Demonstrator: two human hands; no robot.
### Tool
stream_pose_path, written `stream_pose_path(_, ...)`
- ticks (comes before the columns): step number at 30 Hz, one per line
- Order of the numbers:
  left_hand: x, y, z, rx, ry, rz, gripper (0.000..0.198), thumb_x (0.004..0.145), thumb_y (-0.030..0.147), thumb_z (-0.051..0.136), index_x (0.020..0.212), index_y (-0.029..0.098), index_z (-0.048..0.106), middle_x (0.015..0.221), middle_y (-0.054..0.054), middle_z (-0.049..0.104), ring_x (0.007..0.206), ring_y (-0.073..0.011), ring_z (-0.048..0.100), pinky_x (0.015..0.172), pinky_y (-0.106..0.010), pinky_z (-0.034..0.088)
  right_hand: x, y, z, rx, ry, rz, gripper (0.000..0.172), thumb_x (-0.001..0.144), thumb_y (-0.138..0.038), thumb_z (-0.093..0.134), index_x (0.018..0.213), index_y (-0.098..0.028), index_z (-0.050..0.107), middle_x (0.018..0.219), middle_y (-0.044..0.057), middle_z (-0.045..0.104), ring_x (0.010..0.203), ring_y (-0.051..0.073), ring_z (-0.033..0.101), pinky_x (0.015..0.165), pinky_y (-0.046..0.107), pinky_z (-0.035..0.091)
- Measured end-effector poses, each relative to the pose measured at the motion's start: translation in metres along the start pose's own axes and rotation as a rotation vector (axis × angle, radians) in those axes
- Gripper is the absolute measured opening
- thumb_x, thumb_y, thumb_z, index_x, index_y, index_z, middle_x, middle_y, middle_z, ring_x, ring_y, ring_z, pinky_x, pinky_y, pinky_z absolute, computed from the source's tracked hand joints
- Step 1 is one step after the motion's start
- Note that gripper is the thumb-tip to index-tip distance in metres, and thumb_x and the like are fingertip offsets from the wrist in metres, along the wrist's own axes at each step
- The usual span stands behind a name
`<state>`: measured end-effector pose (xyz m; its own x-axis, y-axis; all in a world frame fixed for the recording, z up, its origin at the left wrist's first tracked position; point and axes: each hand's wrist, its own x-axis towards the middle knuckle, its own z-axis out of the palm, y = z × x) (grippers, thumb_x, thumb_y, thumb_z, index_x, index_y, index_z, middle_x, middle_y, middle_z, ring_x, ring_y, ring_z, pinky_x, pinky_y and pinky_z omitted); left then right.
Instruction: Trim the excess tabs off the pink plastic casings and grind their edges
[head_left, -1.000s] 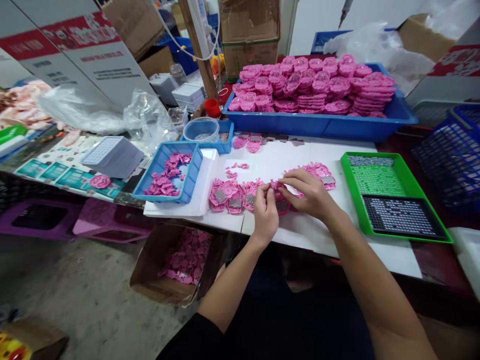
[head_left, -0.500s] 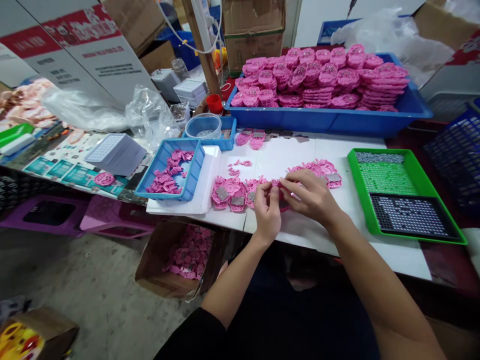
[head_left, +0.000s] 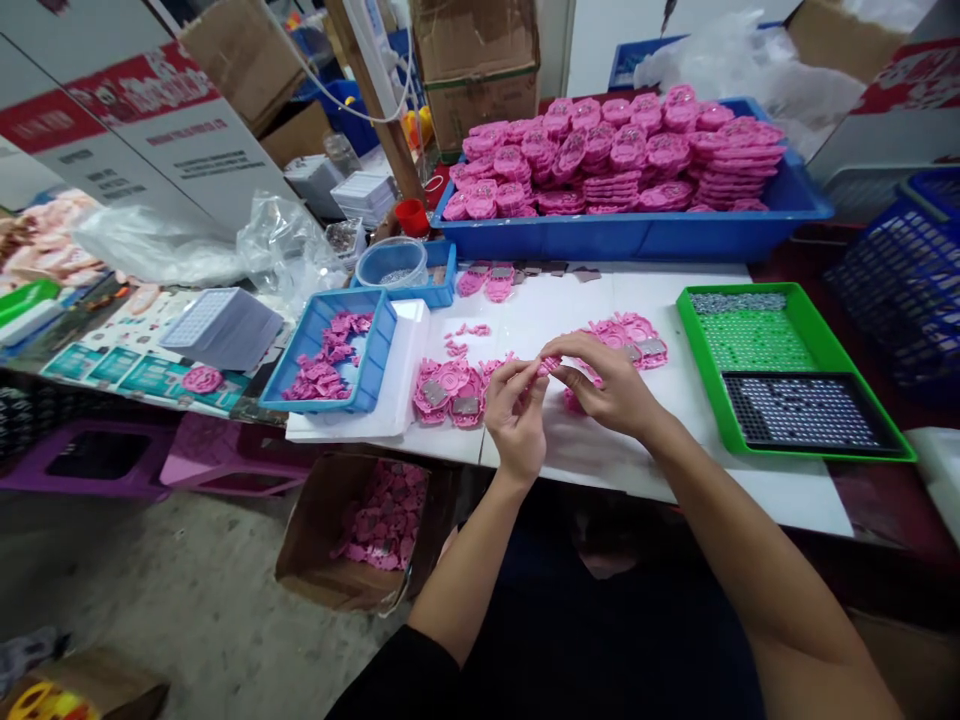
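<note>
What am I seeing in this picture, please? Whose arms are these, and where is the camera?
There is no machine here. The camera is worn on a person's head and looks forward and down, so the two bare arms are that person's own. The left hand and the right hand meet over a white table and pinch a small pink piece between them. Beside the left hand lie flat pink parts with grey inserts. Behind stands a large blue tray of stacked pink parts. To the right is a green tray with gridded sheets, to the left a small blue tray of pink bits, and under the table a cardboard box.
</note>
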<state>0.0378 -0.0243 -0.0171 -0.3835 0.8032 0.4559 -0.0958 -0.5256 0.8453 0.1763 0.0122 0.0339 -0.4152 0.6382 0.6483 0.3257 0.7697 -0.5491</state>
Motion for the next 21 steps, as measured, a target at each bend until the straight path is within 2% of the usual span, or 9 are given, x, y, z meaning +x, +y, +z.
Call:
stream_pose_path(3, -0.001, -0.001, -0.001, 0.000, 0.036, -0.054, 0.019, 0.090, 0.035, 0.079, 0.108, 0.027, 0.081, 0.105, -0.003, 0.068, 0.099, -0.0152, 0.067, 0.087, -0.029, 0.059, -0.001, 0.003, 0.003, -0.024, 0.008, -0.046, 0.016, 0.102, -0.019, 0.057, 0.117, -0.021, 0.060, 0.105, 0.009, 0.068, 0.096, 0.020, 0.066, 0.083, 0.034, 0.056)
stream_pose_path(8, -0.001, 0.000, -0.001, -0.080, 0.058, -0.145, 0.019, 0.087, 0.039, 0.081, 0.099, 0.024, 0.082, 0.098, -0.003, 0.066, 0.088, -0.0133, 0.067, 0.074, -0.025, 0.060, -0.006, 0.007, 0.013, -0.058, 0.007, -0.084, 0.018, 0.105, -0.017, 0.046, 0.121, -0.020, 0.053, 0.104, 0.010, 0.062, 0.096, 0.020, 0.061, 0.082, 0.034, 0.053)
stream_pose_path(14, 0.002, 0.005, -0.002, -0.104, 0.017, -0.135, 0.014, 0.089, 0.035, 0.079, 0.098, 0.023, 0.081, 0.095, -0.002, 0.062, 0.087, -0.0111, 0.066, 0.078, -0.023, 0.060, -0.009, 0.004, 0.019, 0.074, -0.039, 0.099, 0.007, 0.105, -0.023, 0.046, 0.109, -0.019, 0.051, 0.097, 0.007, 0.058, 0.082, 0.017, 0.056, 0.072, 0.030, 0.049)
stream_pose_path(17, 0.002, 0.005, -0.002, -0.096, 0.002, -0.119, 0.013, 0.090, 0.034, 0.079, 0.097, 0.023, 0.081, 0.094, -0.001, 0.062, 0.086, -0.0104, 0.066, 0.076, -0.021, 0.059, -0.009, -0.001, 0.022, 0.112, 0.005, 0.140, 0.006, 0.105, -0.022, 0.046, 0.108, -0.019, 0.049, 0.096, 0.006, 0.057, 0.082, 0.016, 0.056, 0.072, 0.029, 0.048)
stream_pose_path(21, 0.002, 0.004, -0.002, -0.125, -0.013, -0.123, 0.011, 0.091, 0.031, 0.078, 0.098, 0.024, 0.080, 0.095, 0.000, 0.062, 0.088, -0.0098, 0.066, 0.079, -0.021, 0.060, -0.009, -0.009, 0.027, 0.051, 0.075, 0.153, 0.005, 0.103, -0.018, 0.042, 0.104, -0.020, 0.047, 0.093, 0.005, 0.054, 0.079, 0.016, 0.053, 0.071, 0.029, 0.047)
